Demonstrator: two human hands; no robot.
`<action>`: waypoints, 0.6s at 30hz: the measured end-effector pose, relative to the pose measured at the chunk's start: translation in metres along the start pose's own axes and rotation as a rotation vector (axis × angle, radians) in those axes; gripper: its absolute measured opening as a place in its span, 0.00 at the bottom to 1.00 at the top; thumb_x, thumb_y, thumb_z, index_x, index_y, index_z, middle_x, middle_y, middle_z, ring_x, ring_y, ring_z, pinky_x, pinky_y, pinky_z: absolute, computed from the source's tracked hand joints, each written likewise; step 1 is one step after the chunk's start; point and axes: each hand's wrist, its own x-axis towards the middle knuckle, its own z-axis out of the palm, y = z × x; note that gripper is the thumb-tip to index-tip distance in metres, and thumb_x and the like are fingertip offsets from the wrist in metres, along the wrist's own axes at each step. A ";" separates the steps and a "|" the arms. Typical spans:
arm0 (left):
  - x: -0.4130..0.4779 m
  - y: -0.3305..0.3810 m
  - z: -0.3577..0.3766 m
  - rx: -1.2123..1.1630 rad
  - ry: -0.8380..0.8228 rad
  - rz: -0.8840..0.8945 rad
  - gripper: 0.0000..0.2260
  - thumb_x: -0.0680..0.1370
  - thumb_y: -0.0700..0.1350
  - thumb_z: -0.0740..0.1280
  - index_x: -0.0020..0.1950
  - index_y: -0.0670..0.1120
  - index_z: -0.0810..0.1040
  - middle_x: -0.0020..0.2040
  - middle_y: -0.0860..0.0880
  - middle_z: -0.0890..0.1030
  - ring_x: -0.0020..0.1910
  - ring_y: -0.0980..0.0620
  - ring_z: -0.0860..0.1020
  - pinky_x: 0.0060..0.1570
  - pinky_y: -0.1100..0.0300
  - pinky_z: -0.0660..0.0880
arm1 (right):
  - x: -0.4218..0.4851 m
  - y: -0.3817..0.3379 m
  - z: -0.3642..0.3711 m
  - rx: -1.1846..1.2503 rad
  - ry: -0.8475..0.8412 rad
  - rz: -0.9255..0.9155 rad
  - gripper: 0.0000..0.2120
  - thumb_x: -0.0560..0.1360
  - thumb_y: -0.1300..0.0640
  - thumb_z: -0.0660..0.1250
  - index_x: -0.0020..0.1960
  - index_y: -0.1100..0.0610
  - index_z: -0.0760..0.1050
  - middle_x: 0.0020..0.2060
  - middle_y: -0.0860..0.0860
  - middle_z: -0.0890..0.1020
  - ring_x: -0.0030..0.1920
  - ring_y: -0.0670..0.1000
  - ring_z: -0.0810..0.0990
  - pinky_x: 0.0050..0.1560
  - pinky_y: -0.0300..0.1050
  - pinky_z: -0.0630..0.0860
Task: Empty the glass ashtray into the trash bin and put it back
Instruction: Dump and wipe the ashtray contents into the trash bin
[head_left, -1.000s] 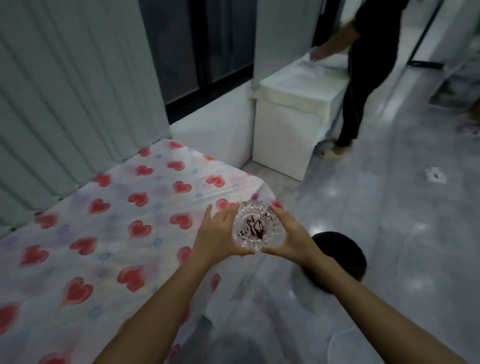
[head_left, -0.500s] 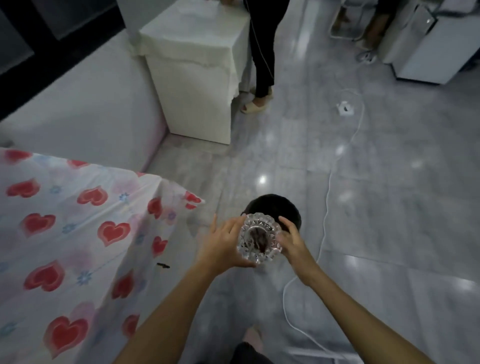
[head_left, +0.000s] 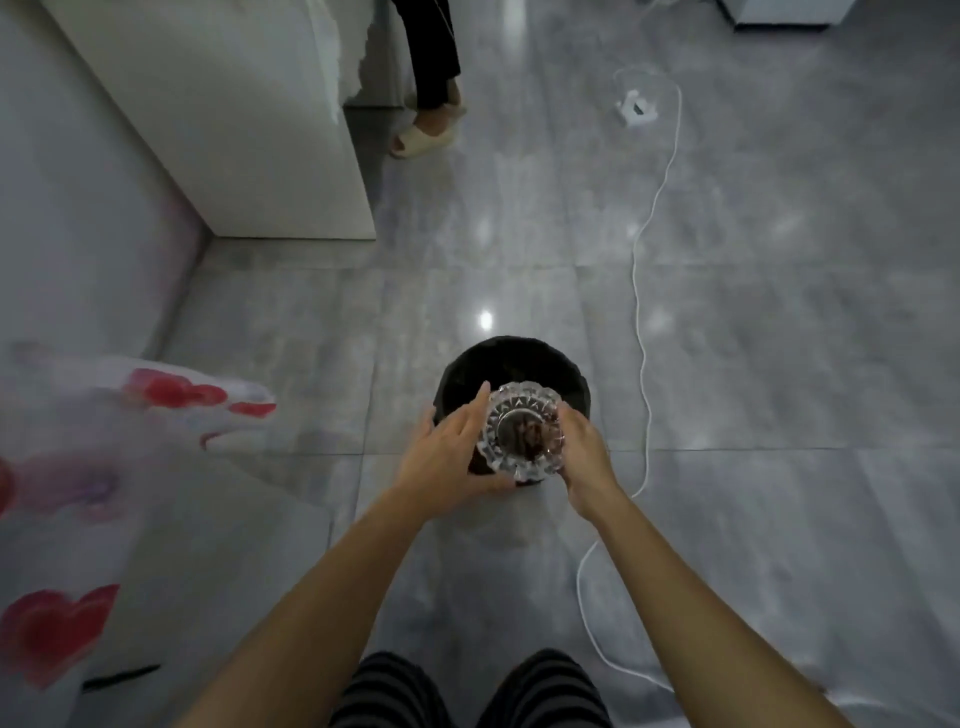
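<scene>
Gripping the glass ashtray (head_left: 525, 431) from both sides, we have our left hand (head_left: 451, 458) curled around its left rim, fingers spread along the cut-glass edge and thumb tucked under the near side, while our right hand (head_left: 584, 457) clasps the right rim. The ashtray sits level between our palms, its opening facing up, with a dark brown heap of ash in its round well. Directly beneath and just beyond it stands the black trash bin (head_left: 511, 371) on the floor, its open mouth partly covered by the ashtray and our fingers. Grey glossy floor tiles (head_left: 779, 338) spread all around, crossed on the right by a white cable (head_left: 640, 332) that runs to a white power strip (head_left: 635, 108). To the left hangs a blurred heart-print tablecloth (head_left: 57, 613). Farther off stands a white cabinet (head_left: 244, 114), with another person's sandalled foot (head_left: 423, 137) beside it.
</scene>
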 end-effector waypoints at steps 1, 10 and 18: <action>0.013 -0.015 0.028 0.000 0.011 -0.010 0.50 0.70 0.69 0.61 0.75 0.48 0.33 0.78 0.47 0.60 0.75 0.49 0.61 0.75 0.45 0.49 | 0.025 0.019 0.001 0.018 0.033 -0.017 0.22 0.79 0.42 0.58 0.65 0.55 0.74 0.58 0.54 0.81 0.58 0.53 0.80 0.64 0.57 0.74; 0.110 -0.101 0.196 -0.054 0.196 -0.339 0.37 0.79 0.57 0.59 0.78 0.44 0.41 0.78 0.37 0.49 0.77 0.40 0.49 0.74 0.41 0.51 | 0.157 0.109 0.006 0.095 0.138 -0.156 0.19 0.82 0.44 0.53 0.67 0.53 0.69 0.59 0.53 0.76 0.57 0.55 0.77 0.37 0.51 0.83; 0.119 -0.111 0.213 -0.085 0.214 -0.330 0.32 0.77 0.39 0.60 0.77 0.38 0.49 0.77 0.32 0.45 0.77 0.36 0.47 0.75 0.44 0.52 | 0.163 0.135 0.010 0.032 0.135 -0.216 0.17 0.81 0.58 0.60 0.69 0.53 0.64 0.58 0.50 0.71 0.47 0.48 0.77 0.35 0.54 0.84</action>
